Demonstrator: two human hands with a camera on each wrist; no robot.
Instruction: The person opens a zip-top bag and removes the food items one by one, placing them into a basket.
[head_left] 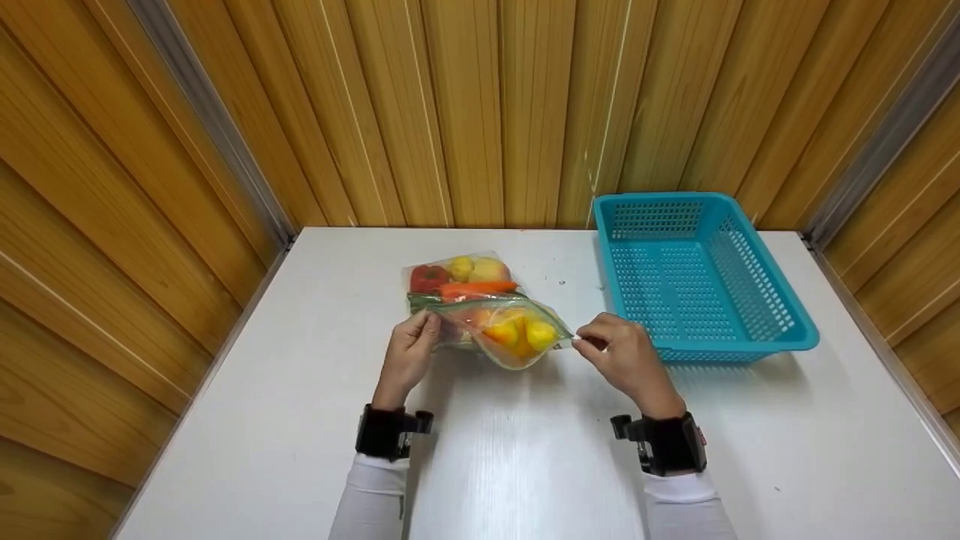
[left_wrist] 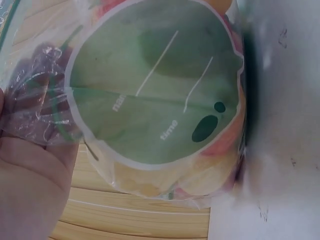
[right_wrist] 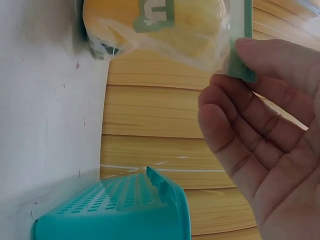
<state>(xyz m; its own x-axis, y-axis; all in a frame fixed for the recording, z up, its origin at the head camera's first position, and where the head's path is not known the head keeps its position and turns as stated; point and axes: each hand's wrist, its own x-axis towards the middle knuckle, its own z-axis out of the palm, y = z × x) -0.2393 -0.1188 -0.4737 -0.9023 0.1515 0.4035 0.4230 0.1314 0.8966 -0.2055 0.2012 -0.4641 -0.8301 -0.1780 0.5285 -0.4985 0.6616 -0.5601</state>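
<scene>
A clear zip bag [head_left: 480, 352] with a green seal strip has its mouth spread wide, facing me. Yellow fruit [head_left: 540, 334] shows inside it. My left hand [head_left: 409, 349] grips the left end of the mouth, thumb on the near side; in the left wrist view its fingers show through the plastic beside a round green label [left_wrist: 155, 80]. With thumb and fingertips my right hand [head_left: 619, 356] pinches the right end of the seal strip [right_wrist: 243, 65]. Just beyond the mouth, a red pepper [head_left: 428, 278], a carrot [head_left: 480, 289] and yellow round fruit [head_left: 487, 271] lie under clear plastic.
A blue-green perforated basket [head_left: 675, 292] stands right of my right hand, toward the back of the white table [head_left: 322, 322]. Wood-patterned walls [head_left: 465, 112] rise behind the table and on both sides. Each wrist wears a black camera mount [head_left: 386, 433].
</scene>
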